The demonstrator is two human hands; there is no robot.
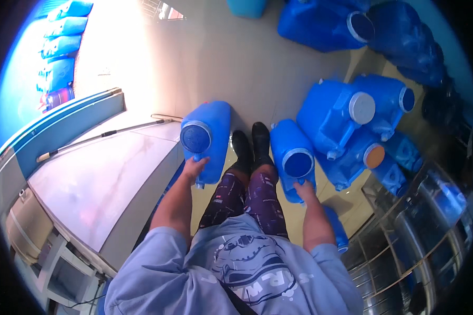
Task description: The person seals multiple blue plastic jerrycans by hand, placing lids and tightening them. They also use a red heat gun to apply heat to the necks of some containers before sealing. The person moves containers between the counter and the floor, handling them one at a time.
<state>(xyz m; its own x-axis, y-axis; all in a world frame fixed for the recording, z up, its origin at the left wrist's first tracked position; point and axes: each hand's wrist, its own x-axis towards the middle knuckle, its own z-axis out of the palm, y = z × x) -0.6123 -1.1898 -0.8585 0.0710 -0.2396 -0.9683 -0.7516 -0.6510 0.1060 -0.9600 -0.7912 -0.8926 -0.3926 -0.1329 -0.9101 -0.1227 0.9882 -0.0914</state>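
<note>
My left hand (195,169) is closed around the handle of a blue water jug (216,126) with a round blue cap, beside my left leg. On the other side, my right hand (305,188) grips the handle of a second blue water jug (288,137), whose round cap is blue with a pale rim. Both jugs hang or stand close to my dark boots; whether they touch the floor I cannot tell. Just right of the second jug is a group of similar jugs, one with a white cap (362,108) and another with an orange cap (374,156).
More blue jugs (320,26) stand at the far right, and a row of them (63,47) lines the bright far left. A pale marble-like counter (105,184) with a long-handled pole (110,133) runs along my left. A metal rack (404,236) is near right.
</note>
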